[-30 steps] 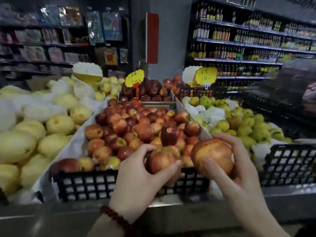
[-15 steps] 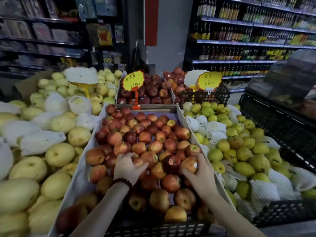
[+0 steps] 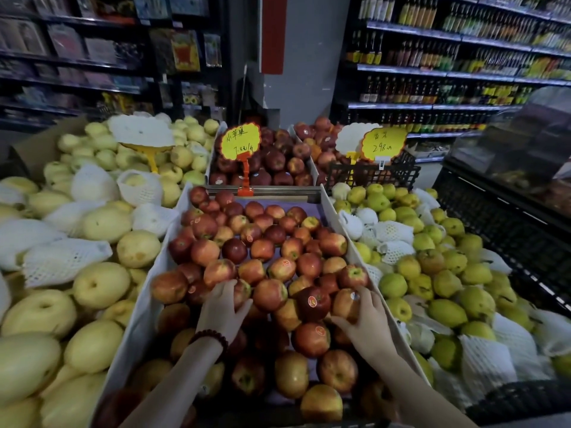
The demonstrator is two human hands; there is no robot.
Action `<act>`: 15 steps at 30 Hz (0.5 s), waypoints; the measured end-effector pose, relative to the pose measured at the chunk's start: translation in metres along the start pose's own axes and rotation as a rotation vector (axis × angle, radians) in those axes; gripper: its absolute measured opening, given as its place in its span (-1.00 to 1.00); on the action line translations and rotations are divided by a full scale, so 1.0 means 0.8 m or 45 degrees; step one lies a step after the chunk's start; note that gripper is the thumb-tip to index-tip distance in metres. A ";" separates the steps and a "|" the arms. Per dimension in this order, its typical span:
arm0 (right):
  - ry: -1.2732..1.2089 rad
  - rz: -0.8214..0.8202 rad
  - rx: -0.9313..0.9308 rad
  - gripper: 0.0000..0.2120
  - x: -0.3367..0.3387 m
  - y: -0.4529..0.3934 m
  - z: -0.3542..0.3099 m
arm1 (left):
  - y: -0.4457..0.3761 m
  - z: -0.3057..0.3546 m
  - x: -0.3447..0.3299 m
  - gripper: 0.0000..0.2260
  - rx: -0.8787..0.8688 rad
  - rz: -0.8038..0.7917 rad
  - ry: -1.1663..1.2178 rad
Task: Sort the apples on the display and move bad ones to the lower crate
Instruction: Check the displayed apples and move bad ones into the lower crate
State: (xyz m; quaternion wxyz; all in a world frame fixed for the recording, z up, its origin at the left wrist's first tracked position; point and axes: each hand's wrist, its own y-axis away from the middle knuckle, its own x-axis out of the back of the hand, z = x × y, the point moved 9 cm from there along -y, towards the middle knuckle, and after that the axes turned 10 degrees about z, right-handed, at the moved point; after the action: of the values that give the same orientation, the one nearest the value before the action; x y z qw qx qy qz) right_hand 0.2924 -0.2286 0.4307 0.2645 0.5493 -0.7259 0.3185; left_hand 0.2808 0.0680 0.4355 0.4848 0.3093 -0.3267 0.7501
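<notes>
A white-lined display tray in front of me holds several red and yellow-red apples. My left hand, with a bead bracelet on the wrist, lies on the pile and curls its fingers over one reddish apple. Over at the tray's right side, my right hand curls around an orange-red apple with a sticker. Both apples sit in the pile. A lower crate is not in view.
Pale yellow pears in foam nets fill the left bin. Green pears fill the right bin. Behind the tray stand darker apples, a yellow price sign and black crates. Bottle shelves line the back.
A second ago both hands held apples up at the front edge. They have since reached forward into the pile, and my view has tilted down over the tray.
</notes>
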 end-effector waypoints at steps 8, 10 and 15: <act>-0.032 0.080 0.211 -0.51 0.042 0.027 -0.038 | 0.030 0.044 0.047 -0.62 -0.126 0.095 0.083; -0.145 0.122 0.279 -0.58 0.057 0.045 -0.060 | 0.045 0.066 0.063 -0.62 -0.150 0.108 0.145; -0.604 0.092 0.232 -0.83 0.076 0.098 -0.081 | 0.104 0.113 0.096 -0.67 -0.161 0.200 0.416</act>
State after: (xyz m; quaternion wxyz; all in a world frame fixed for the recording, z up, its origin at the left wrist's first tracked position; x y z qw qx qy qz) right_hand 0.2036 -0.2034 0.5046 0.0248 0.6038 -0.7551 0.2541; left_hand 0.1909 0.0105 0.5332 0.4899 0.1260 -0.3131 0.8038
